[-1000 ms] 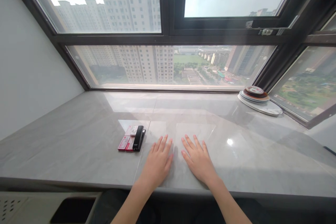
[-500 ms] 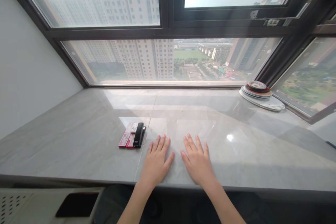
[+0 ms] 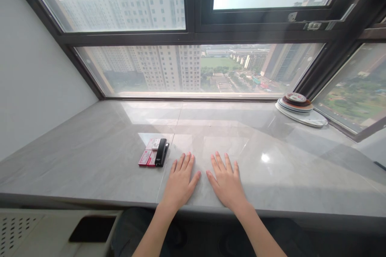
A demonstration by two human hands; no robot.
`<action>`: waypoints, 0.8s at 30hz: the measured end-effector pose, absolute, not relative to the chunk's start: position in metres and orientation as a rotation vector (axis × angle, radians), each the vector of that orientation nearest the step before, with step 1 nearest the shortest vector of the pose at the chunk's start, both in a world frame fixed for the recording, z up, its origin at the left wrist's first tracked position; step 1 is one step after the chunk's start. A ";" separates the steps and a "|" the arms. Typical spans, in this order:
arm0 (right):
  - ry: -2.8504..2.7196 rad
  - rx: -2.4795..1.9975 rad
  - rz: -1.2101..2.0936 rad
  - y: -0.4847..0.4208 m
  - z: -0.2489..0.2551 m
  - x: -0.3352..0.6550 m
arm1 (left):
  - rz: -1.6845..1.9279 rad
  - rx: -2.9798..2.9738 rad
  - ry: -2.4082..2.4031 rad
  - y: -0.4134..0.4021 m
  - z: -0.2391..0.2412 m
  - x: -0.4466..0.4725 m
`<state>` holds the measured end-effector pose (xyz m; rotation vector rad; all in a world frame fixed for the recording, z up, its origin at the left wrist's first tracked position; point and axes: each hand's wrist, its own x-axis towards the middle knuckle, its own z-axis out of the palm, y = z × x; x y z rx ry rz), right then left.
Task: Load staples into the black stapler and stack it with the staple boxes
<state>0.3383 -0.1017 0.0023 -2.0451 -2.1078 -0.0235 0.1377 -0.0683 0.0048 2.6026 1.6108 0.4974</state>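
My left hand (image 3: 180,180) lies flat on the grey marbled sill (image 3: 99,176), fingers spread and pointing toward the window. Beside it, palm down with its fingers apart, rests my right hand (image 3: 226,182). Neither holds anything. Just left of my left hand, a black stapler (image 3: 161,152) lies lengthwise, its front pointing away or toward me, I cannot tell which. Several small red-and-white boxes (image 3: 145,157) sit against the stapler's left side, the lettering too small to read.
A stack of plates (image 3: 301,108) stands in the far right corner by the window frame (image 3: 193,39). A thin dark object (image 3: 380,165) shows at the right edge. Below the sill on the left is a pale perforated surface (image 3: 42,235) with a black rectangle (image 3: 92,229).
The whole view has shifted slightly, with the stapler and boxes appearing a little higher and further right. Both hands stay flat on the sill.
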 end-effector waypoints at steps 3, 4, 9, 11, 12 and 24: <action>-2.098 -2.043 -0.006 -0.102 0.003 0.338 | 0.516 2.606 1.610 -0.068 0.004 0.138; -2.094 -2.041 -0.006 -0.102 0.003 0.338 | 0.523 2.606 1.609 -0.068 0.004 0.138; -2.095 -2.024 -0.031 -0.102 0.001 0.339 | 0.546 2.606 1.604 -0.068 0.004 0.138; -2.096 -2.019 -0.037 -0.102 0.001 0.339 | 0.551 2.606 1.601 -0.068 0.004 0.137; -2.095 -2.018 -0.038 -0.102 0.000 0.339 | 0.548 2.606 1.601 -0.068 0.004 0.137; -2.084 -2.021 -0.010 -0.102 0.002 0.338 | 0.526 2.610 1.611 -0.066 0.002 0.137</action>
